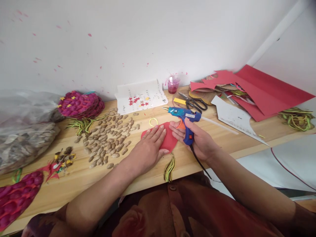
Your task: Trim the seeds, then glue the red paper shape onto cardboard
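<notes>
My left hand (154, 140) lies flat on a red paper shape (170, 140), fingers stretched out over it. A yellow loop (153, 122) sticks out at the shape's far edge, and a green and dark tassel (170, 168) hangs from its near edge. In my right hand (198, 141) is a blue glue gun (184, 113) with an orange trigger, its nozzle pointing left above the table. A white glue stick (219, 126) extends from its back. Some right fingertips reach the red shape's right edge. Many peanuts (106, 140) are spread left of my left hand.
Black-handled scissors (196, 103) lie beyond the glue gun, near a cup of pink liquid (173, 84). White paper (142, 95) holds small stars. Red sheets (261, 92) are piled at right. Purple decorated pieces (79, 103) and a plastic bag (27, 131) stand at left.
</notes>
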Available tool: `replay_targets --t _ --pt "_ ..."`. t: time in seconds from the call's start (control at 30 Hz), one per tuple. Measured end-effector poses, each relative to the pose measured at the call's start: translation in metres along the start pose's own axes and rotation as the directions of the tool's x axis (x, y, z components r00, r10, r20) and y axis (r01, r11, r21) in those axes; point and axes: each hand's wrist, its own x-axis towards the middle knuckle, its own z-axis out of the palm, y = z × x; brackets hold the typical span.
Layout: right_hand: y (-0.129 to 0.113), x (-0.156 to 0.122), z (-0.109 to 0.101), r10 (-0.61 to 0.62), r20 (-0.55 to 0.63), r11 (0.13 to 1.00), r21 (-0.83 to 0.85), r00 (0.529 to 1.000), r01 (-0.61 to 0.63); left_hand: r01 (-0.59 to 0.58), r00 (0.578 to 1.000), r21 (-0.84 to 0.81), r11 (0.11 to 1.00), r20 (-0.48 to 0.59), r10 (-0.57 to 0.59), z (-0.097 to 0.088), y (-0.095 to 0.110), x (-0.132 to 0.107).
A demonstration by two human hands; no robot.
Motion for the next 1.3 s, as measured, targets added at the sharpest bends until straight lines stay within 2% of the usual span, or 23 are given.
replay_targets --t 0.23,0.37,0.57,0.8,0.93,1.1,1.3 --pt "-0.002 -0.001 0.000 0.012 -0.020 1.000 -0.025 1.000 -0.012 -0.144 0.985 -0.050 0.988 0.084 0.148 -0.008 0.009 -0.010" --pt "-0.003 0.002 -0.004 0.006 -0.014 1.000 0.022 1.000 -0.006 -0.167 0.974 -0.099 0.981 0.140 0.180 -0.013 0.009 -0.013" --pt "-0.007 0.002 -0.004 -0.033 -0.006 0.996 0.080 0.999 0.034 -0.175 0.968 -0.119 0.977 0.161 0.193 -0.014 0.006 -0.012" --pt "-0.005 0.003 -0.005 -0.020 -0.010 0.995 0.097 1.000 0.021 -0.208 0.964 -0.115 0.971 0.145 0.223 -0.011 0.004 -0.014" --pt "-0.005 0.000 -0.006 -0.014 -0.052 0.993 0.118 0.999 0.020 -0.211 0.965 -0.131 0.969 0.128 0.227 -0.011 0.004 -0.015" --pt "-0.007 -0.002 -0.007 -0.051 -0.062 0.991 0.123 0.997 0.059 -0.234 0.962 -0.160 0.959 0.102 0.252 -0.014 0.003 -0.016" --pt "-0.005 -0.005 -0.015 -0.084 -0.048 0.988 0.128 0.995 0.090 -0.224 0.970 -0.336 0.915 0.018 0.244 -0.020 -0.010 -0.014"
